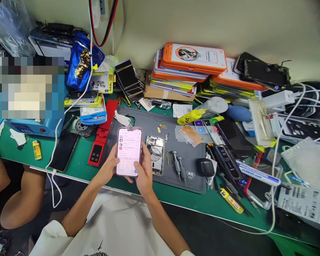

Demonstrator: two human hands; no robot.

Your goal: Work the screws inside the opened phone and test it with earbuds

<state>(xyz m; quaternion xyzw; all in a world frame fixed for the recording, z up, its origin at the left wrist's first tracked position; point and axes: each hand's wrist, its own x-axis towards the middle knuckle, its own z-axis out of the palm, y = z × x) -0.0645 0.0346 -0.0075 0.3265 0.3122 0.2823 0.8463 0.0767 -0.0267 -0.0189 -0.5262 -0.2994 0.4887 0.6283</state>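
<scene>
A lit smartphone (129, 151) is held upright between both hands, its screen showing a list of app icons above an on-screen keyboard. My left hand (110, 165) wraps its left side, thumb over the lower screen. On the other side my right hand (144, 170) grips the edge, its thumb on the keyboard area. Just right of the phone, an opened phone body (155, 153) with bare internals lies on the grey work mat (184, 138). Two small screwdrivers (181, 169) rest beside it. A red hinged device (98, 142) lies to the left.
Orange and white boxes (194, 57) are stacked at the back. Pens, a yellow cutter (231, 201) and a white cable (274, 177) crowd the right. A dark phone (64, 151) and yellow lighter (37, 150) lie left, near another person's bare knee (21, 206).
</scene>
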